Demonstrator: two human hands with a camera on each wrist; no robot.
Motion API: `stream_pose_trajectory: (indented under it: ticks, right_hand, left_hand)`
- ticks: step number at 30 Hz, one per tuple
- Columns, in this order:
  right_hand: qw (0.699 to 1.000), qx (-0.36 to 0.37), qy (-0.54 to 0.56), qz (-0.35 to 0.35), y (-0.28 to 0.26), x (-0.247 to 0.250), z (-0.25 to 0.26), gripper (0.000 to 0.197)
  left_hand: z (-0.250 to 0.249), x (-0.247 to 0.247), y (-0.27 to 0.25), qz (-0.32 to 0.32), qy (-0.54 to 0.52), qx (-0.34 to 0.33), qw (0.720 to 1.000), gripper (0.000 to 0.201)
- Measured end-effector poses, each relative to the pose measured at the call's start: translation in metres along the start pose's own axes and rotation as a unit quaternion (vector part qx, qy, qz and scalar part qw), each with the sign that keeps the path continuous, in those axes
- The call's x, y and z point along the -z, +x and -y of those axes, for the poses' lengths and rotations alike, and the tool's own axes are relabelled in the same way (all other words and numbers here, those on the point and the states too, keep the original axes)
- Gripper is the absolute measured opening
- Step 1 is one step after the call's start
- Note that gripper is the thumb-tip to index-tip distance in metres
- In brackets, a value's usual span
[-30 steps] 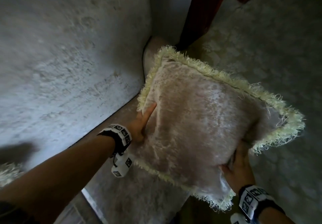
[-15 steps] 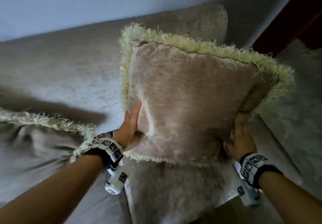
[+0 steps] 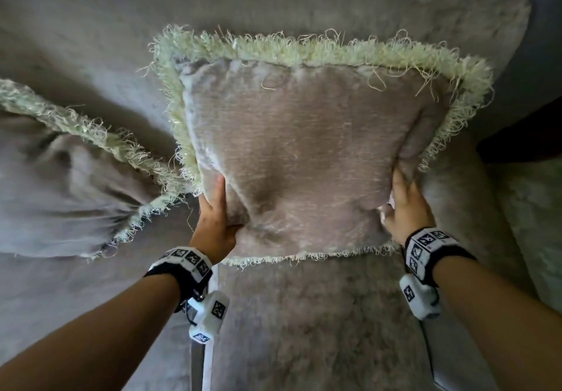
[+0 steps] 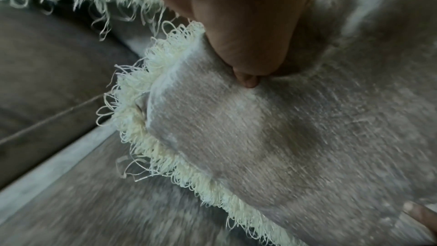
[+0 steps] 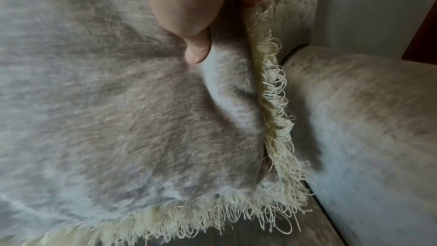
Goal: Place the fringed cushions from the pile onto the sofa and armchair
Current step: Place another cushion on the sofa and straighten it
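Note:
A beige plush cushion (image 3: 304, 153) with a pale yellow fringe stands upright against the sofa back (image 3: 273, 4), its lower edge on the seat (image 3: 304, 323). My left hand (image 3: 214, 211) grips its lower left side, thumb pressed into the fabric (image 4: 248, 79). My right hand (image 3: 404, 205) grips the lower right side, thumb dug in beside the fringe (image 5: 196, 50). The fingers behind the cushion are hidden. The cushion fills the left wrist view (image 4: 295, 137) and the right wrist view (image 5: 118, 109).
A second fringed cushion (image 3: 60, 183) leans on the sofa just left of the held one, fringes almost touching. The sofa's armrest (image 3: 462, 196) (image 5: 366, 119) rises close on the right. A seam between seat cushions (image 3: 200, 354) runs below my left wrist.
The cushion has gone from beside the armrest corner over the floor to upright against the sofa back, its lower edge down on the seat. Both hands kept their hold. The view turned to face the sofa.

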State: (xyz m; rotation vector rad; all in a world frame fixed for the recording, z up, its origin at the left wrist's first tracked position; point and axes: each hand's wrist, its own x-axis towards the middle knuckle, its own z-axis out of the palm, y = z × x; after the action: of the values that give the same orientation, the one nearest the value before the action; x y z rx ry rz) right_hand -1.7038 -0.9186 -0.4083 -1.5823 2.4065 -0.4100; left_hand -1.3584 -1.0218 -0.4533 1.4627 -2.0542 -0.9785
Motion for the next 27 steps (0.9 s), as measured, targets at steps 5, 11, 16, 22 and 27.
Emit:
stream_pose_trajectory:
  ticks: [5,11,16,22,27]
  right_hand:
    - [0.999,-0.014,-0.017,0.023,0.005,-0.038,-0.026,0.103]
    - [0.998,-0.066,0.005,-0.004,0.017,-0.079,-0.036,0.105]
    - [0.997,-0.073,0.010,-0.001,0.019,-0.080,-0.040,0.111]
    - [0.994,-0.045,-0.096,0.036,0.001,-0.030,-0.036,0.119]
    - [0.978,0.053,-0.203,-0.008,0.016,0.039,-0.019,0.108]
  left_hand:
    - [0.036,-0.041,0.011,0.008,0.042,-0.003,0.999,0.123]
    - [0.060,-0.065,0.032,-0.013,0.082,-0.020,0.996,0.114]
    - [0.071,-0.062,0.029,0.009,0.070,-0.025,0.997,0.120]
    - [0.083,-0.027,0.001,0.021,0.056,-0.029,0.998,0.109]
    - [0.098,-0.019,-0.030,0.077,0.030,-0.018,0.996,0.109]
